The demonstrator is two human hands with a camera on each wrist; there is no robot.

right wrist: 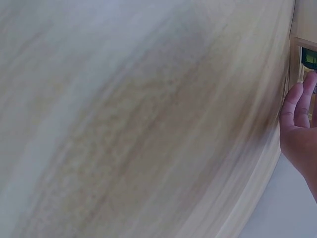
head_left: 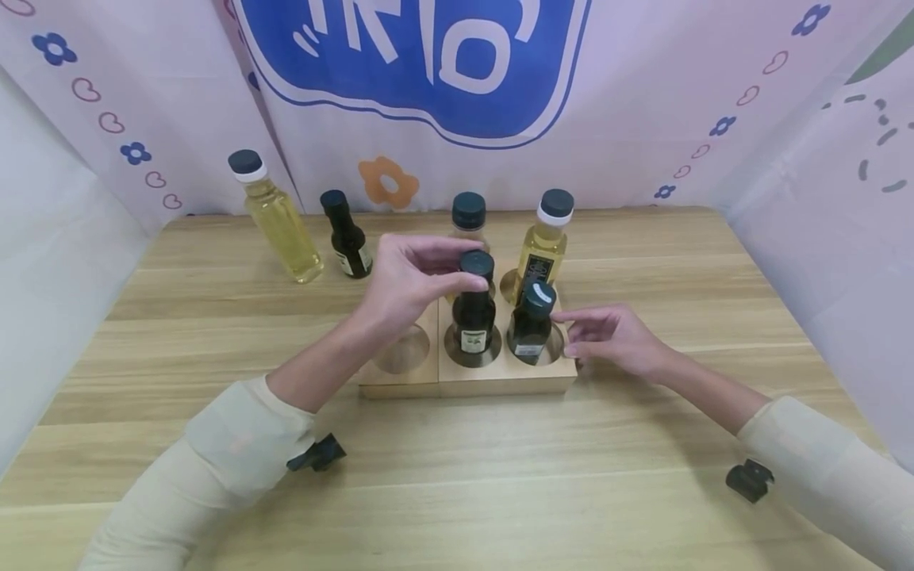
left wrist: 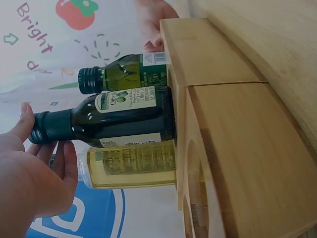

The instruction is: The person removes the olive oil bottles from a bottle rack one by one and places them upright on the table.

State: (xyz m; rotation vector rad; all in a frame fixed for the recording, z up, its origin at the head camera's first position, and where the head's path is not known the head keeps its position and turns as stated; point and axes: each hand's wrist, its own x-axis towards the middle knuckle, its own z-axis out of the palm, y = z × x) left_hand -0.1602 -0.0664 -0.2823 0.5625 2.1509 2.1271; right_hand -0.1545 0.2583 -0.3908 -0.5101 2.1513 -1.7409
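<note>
Wooden rack (head_left: 500, 379) holds four bottles; the left hand (head_left: 410, 277) pinches the dark bottle (head_left: 474, 313) by its cap in the front middle hole. Right hand (head_left: 614, 339), fingers loose, touches the rack's edge.

Left wrist: fingers (left wrist: 67, 163) around that cap.

Right wrist: blurred tabletop, relaxed fingers (right wrist: 297, 106).

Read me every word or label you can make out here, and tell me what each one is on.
"OLIVE OIL": label of the dark bottle whose cap the left hand holds.
"Bright": pink print on the backdrop, left wrist view.
Large white characters on the blue sign: cut off, unreadable.
Labels on the green bottle and yellow bottle: too small or blurred.
</note>
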